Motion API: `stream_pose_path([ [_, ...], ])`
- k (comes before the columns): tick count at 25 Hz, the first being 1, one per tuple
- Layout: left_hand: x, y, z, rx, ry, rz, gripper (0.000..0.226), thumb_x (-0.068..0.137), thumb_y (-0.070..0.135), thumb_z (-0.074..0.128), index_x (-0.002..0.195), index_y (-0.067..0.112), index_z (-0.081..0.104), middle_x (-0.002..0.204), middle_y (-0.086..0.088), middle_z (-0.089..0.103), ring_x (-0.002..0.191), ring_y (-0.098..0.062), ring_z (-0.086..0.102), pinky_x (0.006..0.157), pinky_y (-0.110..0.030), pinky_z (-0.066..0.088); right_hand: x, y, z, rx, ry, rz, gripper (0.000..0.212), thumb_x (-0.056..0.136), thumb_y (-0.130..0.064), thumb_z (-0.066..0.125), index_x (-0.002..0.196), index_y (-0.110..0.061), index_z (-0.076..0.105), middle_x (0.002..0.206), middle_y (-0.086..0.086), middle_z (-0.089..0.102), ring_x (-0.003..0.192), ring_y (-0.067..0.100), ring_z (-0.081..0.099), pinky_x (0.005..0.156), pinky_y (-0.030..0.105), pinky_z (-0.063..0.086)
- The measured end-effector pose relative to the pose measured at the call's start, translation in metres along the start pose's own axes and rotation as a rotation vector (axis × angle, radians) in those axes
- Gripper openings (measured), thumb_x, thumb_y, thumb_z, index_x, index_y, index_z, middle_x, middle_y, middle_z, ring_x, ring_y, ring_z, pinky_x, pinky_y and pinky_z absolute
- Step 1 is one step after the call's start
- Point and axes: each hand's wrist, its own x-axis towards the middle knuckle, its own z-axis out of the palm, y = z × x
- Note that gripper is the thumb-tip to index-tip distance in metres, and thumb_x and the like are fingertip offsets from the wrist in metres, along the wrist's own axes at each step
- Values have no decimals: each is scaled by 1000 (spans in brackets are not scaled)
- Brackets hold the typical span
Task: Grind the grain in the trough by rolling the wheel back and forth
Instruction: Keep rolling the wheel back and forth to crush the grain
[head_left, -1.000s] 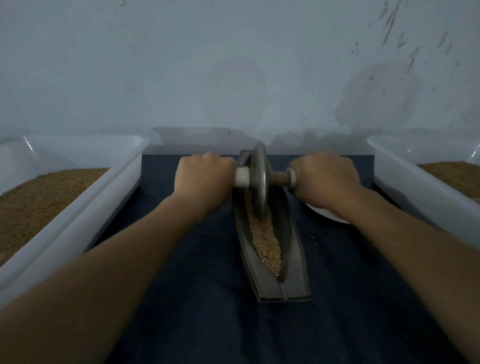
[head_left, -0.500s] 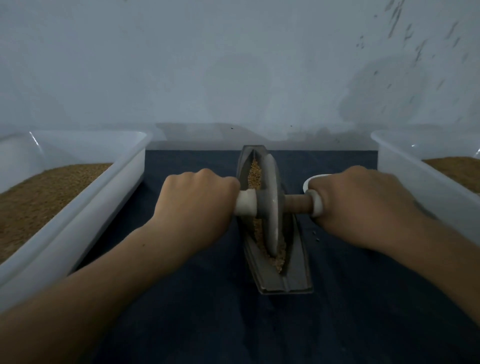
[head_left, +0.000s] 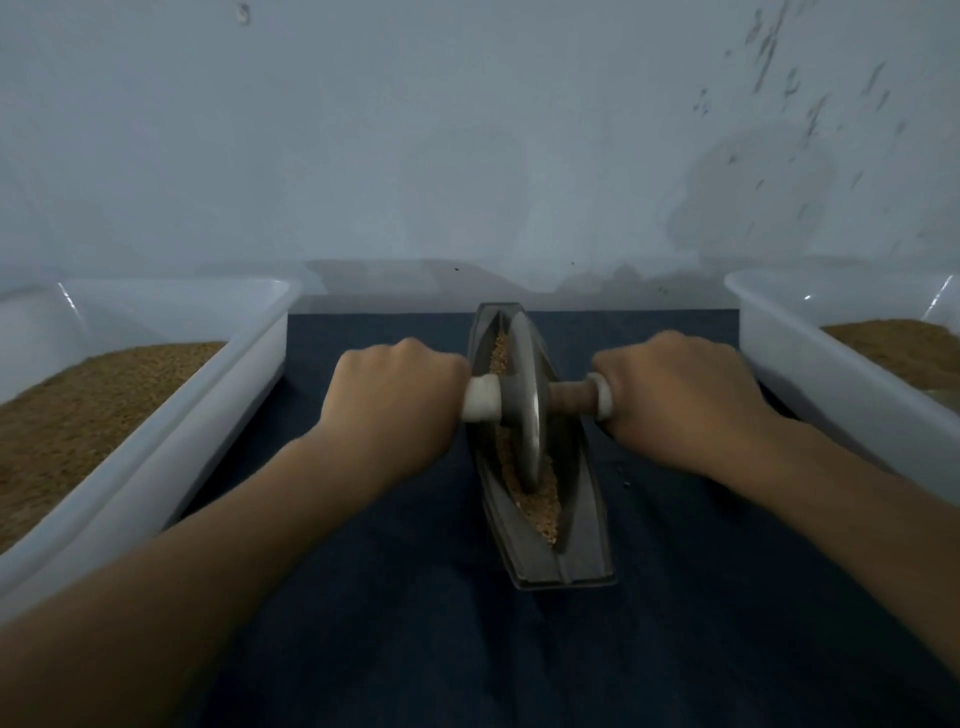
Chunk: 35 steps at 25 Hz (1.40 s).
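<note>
On a dark blue cloth surface (head_left: 363, 623), a left hand (head_left: 395, 410) and right hand (head_left: 675, 405) close their fingers (head_left: 448, 373) round both axle ends (head_left: 571, 397) of a grey metal disc wheel (head_left: 530, 410), likely heavy and rigid, standing in tan grain (head_left: 540, 512) midway along a dark boat-shaped metal trough (head_left: 584, 545).

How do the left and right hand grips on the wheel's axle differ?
Left hand grips right beside the wheel, only a white sleeve showing between them; right hand grips farther out, leaving bare brown axle exposed. A strip of dark cloth shows between left hand and left tub; right hand's edge overlaps the right tub in view. Shared: both curl over the axle, knuckles up.
</note>
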Motion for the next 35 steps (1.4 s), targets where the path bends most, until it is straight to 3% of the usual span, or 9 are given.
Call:
stream_pose_path([
  [3, -15, 1, -20, 36, 90, 35, 61, 54, 38, 84, 69, 32, 26, 56, 12, 6, 47, -7, -1, 49, -20, 0, -19, 0, -17, -29, 60, -42, 20, 70, -48, 45, 59, -35, 34, 46, -14, 26, 38, 2, 24, 44, 15, 10],
  [5, -7, 3, -13, 36, 14, 8, 55, 59, 36, 82, 69, 31, 28, 56, 10, 10, 45, -8, 2, 47, -21, 2, -15, 0, -11, -44, 2, -24, 30, 72, -45, 55, 58, -34, 31, 47, -14, 29, 39, 4, 27, 44, 16, 11],
  [9, 38, 0, 23, 10, -55, -69, 8, 85, 29, 62, 86, 24, 55, 67, 4, 38, 56, -20, 44, 52, -32, 30, 35, 2, 23, 23, -42, 75, 34, 87, -42, 61, 64, -30, 40, 65, -8, 49, 58, 18, 48, 50, 26, 29],
  [11, 56, -3, 26, 3, -97, -103, 9, 87, 25, 59, 95, 23, 63, 77, -1, 53, 69, -27, 58, 56, -34, 36, 60, 3, 29, 44, -109, 94, 24, 89, -40, 60, 70, -29, 50, 72, -5, 56, 65, 21, 53, 55, 28, 38],
  [15, 33, -1, 17, -11, -68, -75, 8, 84, 28, 63, 86, 25, 57, 68, 4, 40, 56, -19, 40, 52, -32, 30, 35, 4, 20, 16, -59, 49, 34, 87, -42, 60, 61, -30, 41, 61, -9, 47, 56, 16, 48, 47, 25, 28],
  [20, -11, 2, -15, 78, 79, 51, 49, 60, 33, 81, 69, 28, 33, 54, 9, 13, 45, -11, 3, 47, -22, 3, -20, 0, -10, -63, 2, 9, 37, 73, -44, 63, 59, -33, 31, 47, -14, 29, 39, 3, 27, 44, 16, 11],
  [27, 45, 0, 28, 3, -49, -96, 6, 86, 25, 61, 86, 23, 56, 64, 4, 31, 54, -19, 36, 51, -32, 29, 43, -1, 25, 8, -30, 110, 35, 89, -39, 60, 64, -28, 38, 64, -5, 48, 58, 20, 49, 49, 25, 29],
  [30, 60, -2, 27, 1, -83, -99, 9, 87, 24, 62, 95, 23, 64, 75, -2, 52, 68, -27, 57, 55, -34, 34, 61, 0, 27, -2, -89, 118, 29, 89, -35, 60, 68, -26, 43, 74, -2, 56, 65, 23, 51, 55, 28, 35],
  [35, 7, 2, 4, 23, 48, 53, 39, 70, 29, 76, 75, 24, 37, 59, 6, 20, 46, -14, 19, 45, -26, 15, -7, -4, 2, -29, -8, 35, 39, 81, -40, 62, 62, -29, 29, 57, -11, 39, 46, 11, 35, 46, 21, 16],
])
